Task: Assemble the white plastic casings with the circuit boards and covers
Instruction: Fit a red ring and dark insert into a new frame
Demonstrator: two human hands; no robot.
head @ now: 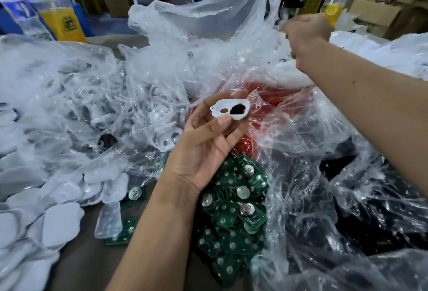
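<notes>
my left hand (pixel 208 144) pinches a white casing (pixel 230 110) with no circuit board (pixel 243 192) fitted yet, my right hand (pixel 305 35) fisted far off, contents unclear.

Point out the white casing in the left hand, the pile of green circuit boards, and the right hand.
white casing (pixel 228 108), head view, its flat top face.
green circuit boards (pixel 234 218), head view, middle of the pile.
right hand (pixel 304 33), head view, its back.
</notes>
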